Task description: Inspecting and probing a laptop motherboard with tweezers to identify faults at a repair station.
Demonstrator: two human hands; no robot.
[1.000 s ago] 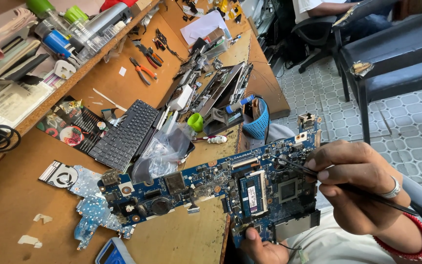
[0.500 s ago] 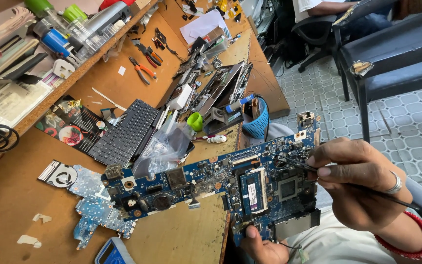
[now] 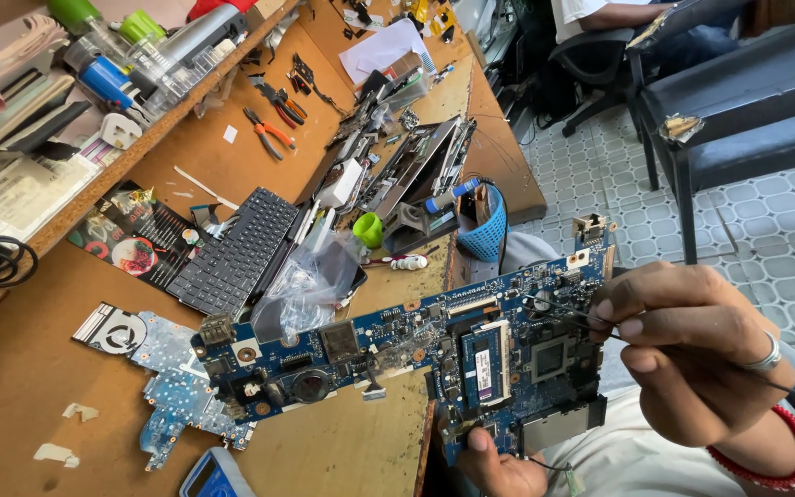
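While the left hand (image 3: 499,463) pinches the lower edge of a blue laptop motherboard (image 3: 434,354) held above the wooden workbench (image 3: 29,368), the right hand (image 3: 692,354) grips a thin black probe (image 3: 574,317) touching the board's right end.

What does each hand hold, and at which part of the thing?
The left hand holds the blue circuit board at its lower edge, thumb on the face. The right hand pinches a thin black wire between thumb and fingertips.

A black keyboard (image 3: 236,250) lies on the wooden workbench (image 3: 11,396) beside orange-handled pliers (image 3: 269,129), a green cup (image 3: 369,229) and a blue basket (image 3: 488,230) (at the edge).
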